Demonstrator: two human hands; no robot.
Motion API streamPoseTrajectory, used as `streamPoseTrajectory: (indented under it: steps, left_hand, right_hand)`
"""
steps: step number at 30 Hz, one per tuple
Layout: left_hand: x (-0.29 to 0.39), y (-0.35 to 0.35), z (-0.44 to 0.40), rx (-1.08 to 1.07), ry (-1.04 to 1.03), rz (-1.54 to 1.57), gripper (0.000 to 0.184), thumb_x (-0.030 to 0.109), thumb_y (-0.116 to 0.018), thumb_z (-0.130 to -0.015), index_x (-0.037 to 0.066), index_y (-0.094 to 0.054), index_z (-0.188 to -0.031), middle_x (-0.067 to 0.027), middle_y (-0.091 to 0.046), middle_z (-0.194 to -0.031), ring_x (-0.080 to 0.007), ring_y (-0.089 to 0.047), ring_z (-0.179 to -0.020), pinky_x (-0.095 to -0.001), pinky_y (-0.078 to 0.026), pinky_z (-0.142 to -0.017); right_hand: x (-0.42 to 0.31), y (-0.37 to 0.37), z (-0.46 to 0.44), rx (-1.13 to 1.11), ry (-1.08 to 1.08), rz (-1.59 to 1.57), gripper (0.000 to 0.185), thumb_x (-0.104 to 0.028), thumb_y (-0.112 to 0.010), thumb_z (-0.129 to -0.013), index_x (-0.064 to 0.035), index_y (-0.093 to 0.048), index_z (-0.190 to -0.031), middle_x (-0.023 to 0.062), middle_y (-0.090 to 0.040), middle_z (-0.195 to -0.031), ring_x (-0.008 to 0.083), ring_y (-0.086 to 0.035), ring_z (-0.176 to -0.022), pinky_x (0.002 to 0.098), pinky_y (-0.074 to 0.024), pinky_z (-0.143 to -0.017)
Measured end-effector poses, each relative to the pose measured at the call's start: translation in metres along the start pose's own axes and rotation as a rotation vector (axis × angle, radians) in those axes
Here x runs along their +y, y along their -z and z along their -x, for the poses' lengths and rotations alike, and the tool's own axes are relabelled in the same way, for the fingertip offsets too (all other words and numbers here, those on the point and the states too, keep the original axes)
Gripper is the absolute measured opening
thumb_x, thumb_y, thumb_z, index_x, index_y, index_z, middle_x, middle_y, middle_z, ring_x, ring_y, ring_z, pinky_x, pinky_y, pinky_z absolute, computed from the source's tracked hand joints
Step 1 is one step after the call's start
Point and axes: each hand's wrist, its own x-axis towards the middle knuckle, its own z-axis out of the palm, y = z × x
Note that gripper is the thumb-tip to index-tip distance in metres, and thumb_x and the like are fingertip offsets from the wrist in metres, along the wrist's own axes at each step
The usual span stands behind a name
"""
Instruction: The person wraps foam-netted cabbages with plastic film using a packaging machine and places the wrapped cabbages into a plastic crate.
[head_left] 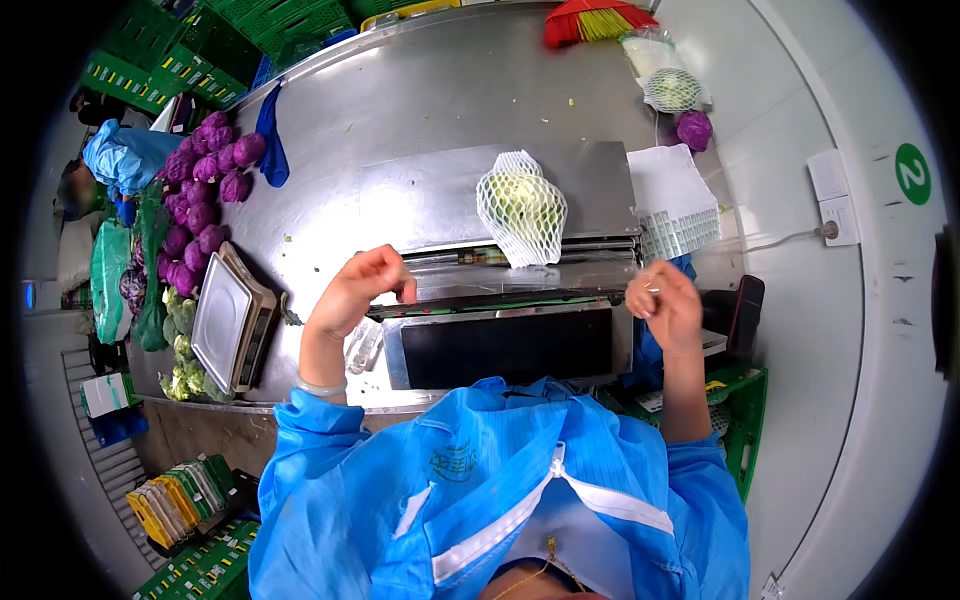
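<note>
A pale round vegetable, like a cabbage, in a white foam net (522, 205) sits on a metal plate in front of me, at the far side of a low machine (500, 345) with a dark panel. My left hand (360, 290) is at the machine's left end, its fingers curled in a pinch. Over the right end, my right hand (668, 305) is closed too, with a shiny ring-like spot on a finger. Whether clear film stretches between the hands I cannot make out. Both hands are apart from the netted vegetable.
Left of me stand a scale (228, 320), purple cabbages (200, 185) and broccoli (180, 360). A person in blue (130, 158) is beyond. At right lie a white sheet (675, 190), a purple cabbage (694, 130) and another netted vegetable (674, 90). A red brush (595, 22) lies far back.
</note>
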Motion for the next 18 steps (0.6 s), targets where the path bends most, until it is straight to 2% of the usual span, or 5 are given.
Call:
streamPoseTrajectory:
  steps: [2,4,7,11,18]
  left_hand:
    - [0.023,-0.006,-0.016,-0.024,-0.228,0.226,0.013,0.019,-0.056,-0.099,0.008,-0.052,-0.093,-0.0116,-0.065,-0.095,-0.0245,-0.063,-0.086,-0.0390,-0.047,-0.089]
    - [0.028,-0.026,-0.068,0.134,-0.467,0.361,0.015,0.023,-0.055,-0.100,0.009,-0.050,-0.097,-0.0146,-0.065,-0.105,-0.0262,-0.063,-0.089,-0.0406,-0.045,-0.096]
    - [-0.033,-0.008,-0.171,0.466,-0.520,-0.221,0.015,0.024,-0.054,-0.101,0.010,-0.047,-0.104,-0.0135,-0.064,-0.106,-0.0189,-0.060,-0.096,-0.0355,-0.044,-0.096]
    - [-0.057,-0.013,-0.193,0.385,0.039,-0.341,0.023,0.024,-0.054,-0.100,0.011,-0.046,-0.117,-0.0117,-0.063,-0.117,-0.0156,-0.056,-0.105,-0.0326,-0.046,-0.094]
    - [-0.071,-0.019,-0.150,0.045,-0.419,-0.584,0.086,0.028,-0.088,-0.067,0.009,-0.043,-0.138,-0.0107,-0.063,-0.116,-0.0197,-0.062,-0.102,-0.0316,-0.049,-0.091]
  right_hand:
    - [-0.015,-0.016,-0.022,-0.190,0.285,-0.267,0.015,-0.013,-0.048,-0.099,-0.0020,-0.054,-0.091,0.0097,-0.059,-0.085,0.0180,-0.050,-0.074,0.0307,-0.0406,-0.071]
    - [-0.023,-0.041,-0.061,0.227,0.444,-0.043,0.018,-0.016,-0.049,-0.101,-0.0010,-0.057,-0.095,0.0128,-0.065,-0.102,0.0214,-0.056,-0.087,0.0351,-0.0441,-0.082]
    - [0.017,-0.020,-0.135,0.349,0.486,0.898,0.021,-0.022,-0.049,-0.102,-0.0047,-0.059,-0.109,0.0081,-0.068,-0.111,0.0239,-0.062,-0.108,0.0374,-0.0453,-0.093]
    - [0.084,0.014,-0.164,0.241,-0.012,1.017,0.033,-0.034,-0.055,-0.098,-0.0028,-0.051,-0.110,0.0172,-0.068,-0.101,0.0325,-0.065,-0.100,0.0413,-0.0477,-0.082]
    - [0.080,-0.003,-0.130,-0.037,-0.021,0.906,0.083,-0.029,-0.085,-0.075,0.0003,-0.038,-0.137,0.0190,-0.057,-0.129,0.0247,-0.056,-0.120,0.0357,-0.0428,-0.104]
